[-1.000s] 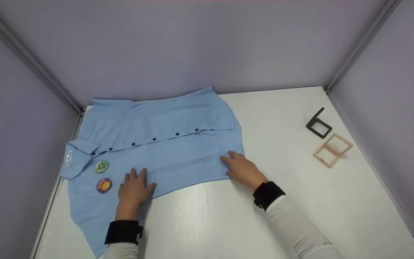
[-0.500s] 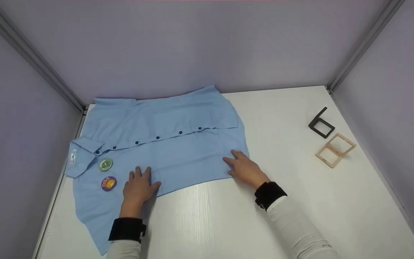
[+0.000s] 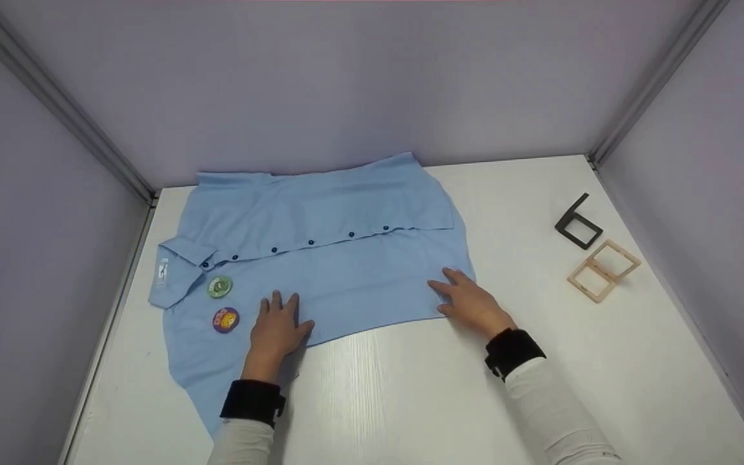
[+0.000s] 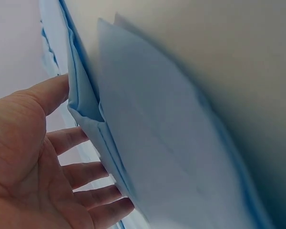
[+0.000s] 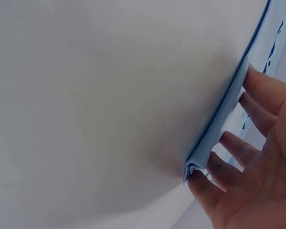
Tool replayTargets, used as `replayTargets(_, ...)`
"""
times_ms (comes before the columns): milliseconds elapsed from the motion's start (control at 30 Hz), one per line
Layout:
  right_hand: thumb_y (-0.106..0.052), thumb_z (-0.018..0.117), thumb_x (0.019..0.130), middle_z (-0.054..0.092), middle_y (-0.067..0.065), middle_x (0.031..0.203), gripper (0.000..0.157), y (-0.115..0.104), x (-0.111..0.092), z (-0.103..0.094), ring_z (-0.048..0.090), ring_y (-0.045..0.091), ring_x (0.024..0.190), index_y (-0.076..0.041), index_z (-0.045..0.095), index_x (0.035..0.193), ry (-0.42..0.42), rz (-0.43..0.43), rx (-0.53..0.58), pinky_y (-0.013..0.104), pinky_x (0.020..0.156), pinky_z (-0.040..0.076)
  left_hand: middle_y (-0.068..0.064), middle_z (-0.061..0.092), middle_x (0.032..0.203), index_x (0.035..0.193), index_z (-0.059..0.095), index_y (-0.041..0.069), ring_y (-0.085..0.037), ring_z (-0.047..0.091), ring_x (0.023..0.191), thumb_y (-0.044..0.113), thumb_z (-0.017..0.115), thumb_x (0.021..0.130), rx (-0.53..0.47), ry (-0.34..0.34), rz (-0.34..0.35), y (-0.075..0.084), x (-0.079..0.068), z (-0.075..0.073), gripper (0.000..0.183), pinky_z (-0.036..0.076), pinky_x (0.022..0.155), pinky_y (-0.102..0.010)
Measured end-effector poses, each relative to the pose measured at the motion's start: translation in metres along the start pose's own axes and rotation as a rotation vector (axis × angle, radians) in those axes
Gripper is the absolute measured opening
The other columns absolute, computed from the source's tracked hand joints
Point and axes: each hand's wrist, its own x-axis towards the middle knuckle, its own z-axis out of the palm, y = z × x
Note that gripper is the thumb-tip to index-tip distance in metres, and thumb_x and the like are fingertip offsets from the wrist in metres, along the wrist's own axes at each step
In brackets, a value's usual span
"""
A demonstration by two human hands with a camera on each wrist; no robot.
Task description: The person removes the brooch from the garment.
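Note:
A light blue button-up shirt (image 3: 372, 271) lies spread on the table, its collar (image 3: 178, 274) at the left and its row of dark buttons running across the middle. My left hand (image 3: 276, 332) rests on the near part of the shirt with fingers spread. Fingertips of my right hand (image 3: 472, 303) touch the shirt near its lower right corner. Both wrist views show the fingers extended against the fabric, not curled round it. A green round badge (image 3: 219, 287) and a purple one (image 3: 225, 320) sit on the shirt below the collar. One sleeve (image 3: 207, 381) extends toward me, partly behind my left arm.
A black open square frame (image 3: 580, 227) and a light wooden hinged frame (image 3: 601, 271) stand at the right of the white table (image 3: 372, 400). Grey panels (image 3: 372, 84) enclose the back and both sides. The shirt's far edge lies close to the back panel.
The shirt, with both badges on it, has slid to the right along the table. Both hands have moved right with it, fingers still spread on the cloth. The two frames stay put.

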Motion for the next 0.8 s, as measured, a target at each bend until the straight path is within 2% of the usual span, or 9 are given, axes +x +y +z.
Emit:
replayTargets(267,-0.019,0.065,0.095,0.024,0.020,0.157,0.055,0.030,-0.015,-0.010,0.017,0.041,0.145,-0.013,0.047,0.147,0.026,0.010,0.030,0.054,0.111,0.028,-0.033,0.029,0.150,0.146,0.044,0.001,-0.052,0.024,0.138,0.033,0.069,0.092,0.027,0.007,0.086,0.025,0.005,0.006,0.068,0.032,0.106,-0.060)
replayTargets(500,-0.018,0.065,0.095,0.024,0.022,0.157,0.056,0.055,-0.026,-0.017,0.018,0.042,0.144,-0.011,0.047,0.147,0.049,0.022,0.047,0.057,0.110,0.027,-0.031,0.026,0.152,0.148,0.041,0.001,-0.051,0.020,0.140,0.033,0.068,0.093,0.001,-0.030,0.147,0.043,0.012,0.013,0.068,0.029,0.108,-0.058)
replayTargets(633,-0.015,0.067,0.093,0.026,0.025,0.155,0.055,0.061,-0.030,-0.020,0.021,0.044,0.142,-0.007,0.049,0.145,0.066,0.025,0.061,0.058,0.109,0.027,-0.031,0.023,0.154,0.148,0.040,0.001,-0.051,0.016,0.141,0.030,0.068,0.093,-0.057,-0.064,0.182,0.046,0.014,0.014,0.069,0.029,0.108,-0.059)
replayTargets(800,-0.016,0.067,0.092,0.026,0.026,0.155,0.055,0.065,-0.032,-0.020,0.020,0.044,0.143,-0.007,0.050,0.144,0.065,0.039,0.057,0.057,0.110,0.027,-0.023,0.024,0.157,0.150,0.039,0.003,-0.042,0.015,0.145,0.028,0.068,0.093,-0.157,-0.099,0.205,0.037,0.010,0.012,0.068,0.024,0.112,-0.055)
